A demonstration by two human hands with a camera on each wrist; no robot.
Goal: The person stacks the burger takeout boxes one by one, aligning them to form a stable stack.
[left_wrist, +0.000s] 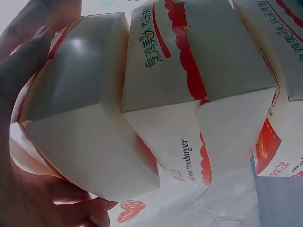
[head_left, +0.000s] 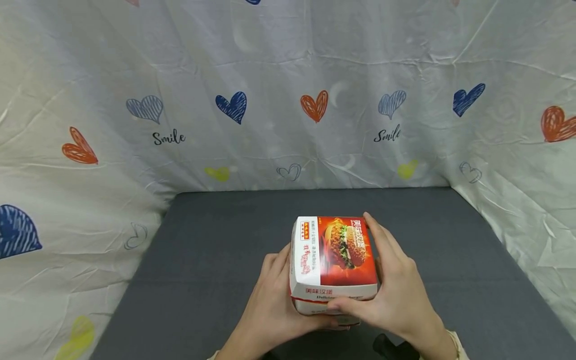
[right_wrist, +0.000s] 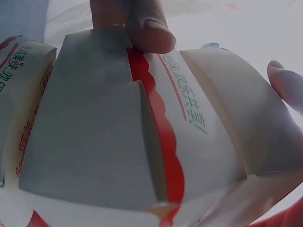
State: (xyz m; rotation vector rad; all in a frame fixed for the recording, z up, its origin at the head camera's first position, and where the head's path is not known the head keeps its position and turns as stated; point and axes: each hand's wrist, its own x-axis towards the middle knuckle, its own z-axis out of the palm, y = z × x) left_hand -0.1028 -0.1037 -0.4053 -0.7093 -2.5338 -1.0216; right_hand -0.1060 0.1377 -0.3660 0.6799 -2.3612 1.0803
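Note:
Both hands hold a stack of paper hamburger boxes above the dark table. The top box (head_left: pixel 346 250) has a red lid with a burger picture and a white printed strip. Lower boxes are mostly hidden in the head view. Side by side in the left wrist view appear a plain-sided box (left_wrist: pixel 71 85), a printed box with a red scalloped edge (left_wrist: pixel 227 56) and part of another. My left hand (head_left: pixel 270 310) grips the stack from the left and below. On the right side my right hand (head_left: pixel 398 295) grips it, its thumb (right_wrist: pixel 151 35) pressed on a box front.
A dark grey cloth-covered table (head_left: pixel 216 240) lies beneath the hands. White fabric (head_left: pixel 270 60) printed with hearts and "Smile" hangs at the back and along both sides. A black object (head_left: pixel 391 347) shows beside the right wrist.

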